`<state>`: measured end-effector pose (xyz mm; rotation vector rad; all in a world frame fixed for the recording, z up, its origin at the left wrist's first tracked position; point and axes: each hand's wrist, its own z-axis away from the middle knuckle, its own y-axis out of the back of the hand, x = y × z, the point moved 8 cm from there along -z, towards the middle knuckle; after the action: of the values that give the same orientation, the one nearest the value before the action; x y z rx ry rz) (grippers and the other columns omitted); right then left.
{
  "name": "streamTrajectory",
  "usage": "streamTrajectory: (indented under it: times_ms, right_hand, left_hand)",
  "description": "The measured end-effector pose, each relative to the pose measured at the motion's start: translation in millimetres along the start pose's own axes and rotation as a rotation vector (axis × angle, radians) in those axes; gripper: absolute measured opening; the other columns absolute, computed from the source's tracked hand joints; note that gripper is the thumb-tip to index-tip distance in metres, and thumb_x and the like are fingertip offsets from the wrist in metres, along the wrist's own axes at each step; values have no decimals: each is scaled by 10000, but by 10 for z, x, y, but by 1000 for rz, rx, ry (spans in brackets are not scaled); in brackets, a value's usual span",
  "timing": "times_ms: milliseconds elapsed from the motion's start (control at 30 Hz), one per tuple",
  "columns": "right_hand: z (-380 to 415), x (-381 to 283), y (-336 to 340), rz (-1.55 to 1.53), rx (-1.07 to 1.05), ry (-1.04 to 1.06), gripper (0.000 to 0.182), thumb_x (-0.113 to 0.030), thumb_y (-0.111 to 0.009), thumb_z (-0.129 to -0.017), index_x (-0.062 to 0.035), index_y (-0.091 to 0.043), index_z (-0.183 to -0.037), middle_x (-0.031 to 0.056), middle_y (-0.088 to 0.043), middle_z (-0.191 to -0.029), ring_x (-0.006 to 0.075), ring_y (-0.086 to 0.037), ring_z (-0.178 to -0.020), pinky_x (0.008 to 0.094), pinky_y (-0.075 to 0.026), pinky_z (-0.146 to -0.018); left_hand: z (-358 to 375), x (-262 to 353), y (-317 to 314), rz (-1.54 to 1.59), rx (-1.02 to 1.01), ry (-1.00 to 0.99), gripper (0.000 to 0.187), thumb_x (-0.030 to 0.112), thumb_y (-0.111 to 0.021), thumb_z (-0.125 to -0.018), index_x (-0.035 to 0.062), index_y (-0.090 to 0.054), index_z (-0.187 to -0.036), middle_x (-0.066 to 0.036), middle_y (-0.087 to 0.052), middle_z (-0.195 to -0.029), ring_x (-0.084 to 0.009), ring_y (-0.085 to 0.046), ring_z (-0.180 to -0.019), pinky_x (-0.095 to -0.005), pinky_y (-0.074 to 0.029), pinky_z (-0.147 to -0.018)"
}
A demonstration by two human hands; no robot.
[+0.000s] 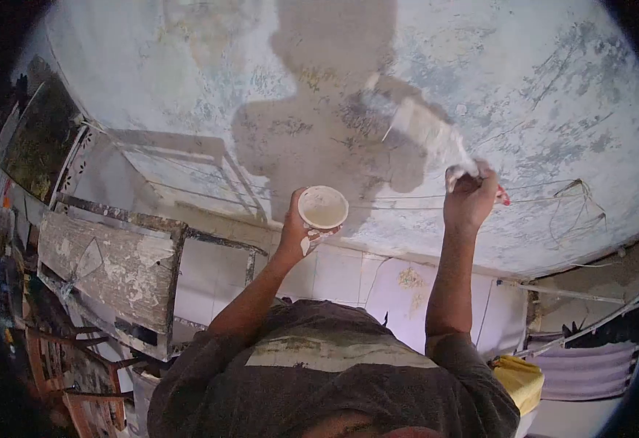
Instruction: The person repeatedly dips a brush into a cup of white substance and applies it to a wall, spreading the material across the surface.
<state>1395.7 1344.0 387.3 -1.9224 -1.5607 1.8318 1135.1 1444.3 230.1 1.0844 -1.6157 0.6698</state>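
Paint could spill from the cup (323,207) my left hand (297,235) grips tight just below the wall (538,87), I judge, if it tips while my right hand (470,198), fist closed round the brush (431,135), presses bristles against that wall.
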Motion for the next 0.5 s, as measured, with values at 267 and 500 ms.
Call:
streamTrajectory:
  times_ms: [267, 500]
  right_hand:
    - [-247, -163, -809, 887, -226, 729, 182, -128, -541, -850, 35, -593, -912, 133, -608, -790, 245, -593, -674, 327, -473, -600]
    - [-38, 1165, -41, 1300, -598, 1113, 319, -100, -697, -712, 28, -592, -985, 205, -606, -867, 366, -598, -767, 419, -491, -693]
  left_hand:
    - [-446, -237, -291, 75, 27, -114, 634, 72, -715, -776, 65, -308, -1261, -137, -519, -1180, -236, -574, -1055, -375, -546, -838]
    - [-611, -473, -397, 461, 28, 64, 437, 304, -444, -950, 82, -293, -1295, -165, -514, -1192, -297, -607, -1011, -416, -570, -795]
